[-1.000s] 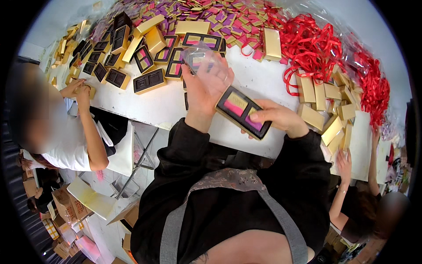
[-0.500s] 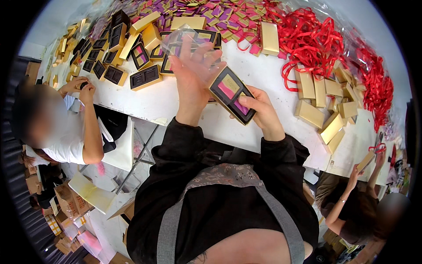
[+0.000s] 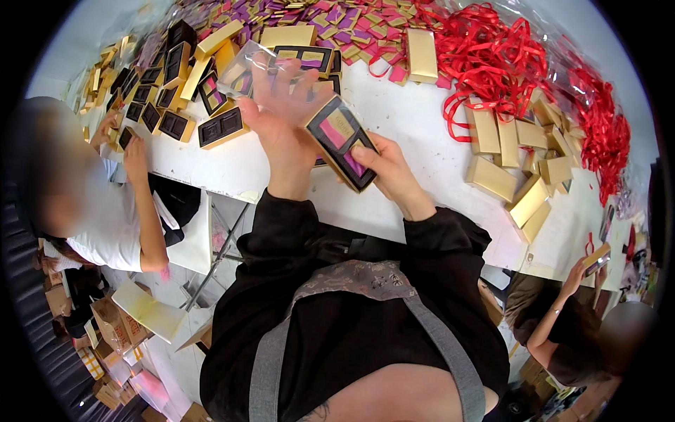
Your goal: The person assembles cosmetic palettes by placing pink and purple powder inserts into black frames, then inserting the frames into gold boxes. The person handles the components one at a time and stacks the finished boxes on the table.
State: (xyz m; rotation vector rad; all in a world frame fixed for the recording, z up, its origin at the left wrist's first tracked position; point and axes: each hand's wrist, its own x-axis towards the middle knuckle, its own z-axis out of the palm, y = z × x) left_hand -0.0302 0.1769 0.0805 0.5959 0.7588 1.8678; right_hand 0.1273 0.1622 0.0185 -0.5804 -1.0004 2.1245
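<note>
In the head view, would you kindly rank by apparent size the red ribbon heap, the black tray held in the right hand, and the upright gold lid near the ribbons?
1. Red ribbon heap, clearly largest.
2. Black tray with pink and gold inserts; nearness to the camera enlarges it.
3. Upright gold lid, smallest in view, though true size against the tray is unsure.

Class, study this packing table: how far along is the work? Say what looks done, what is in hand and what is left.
Done: closed gold boxes lie stacked at the right. In hand: the right hand holds a black tray with pink inserts, and the left hand holds a clear plastic sleeve at its end. Left: open black trays, loose pink and purple pieces and red ribbons wait on the white table.
</note>
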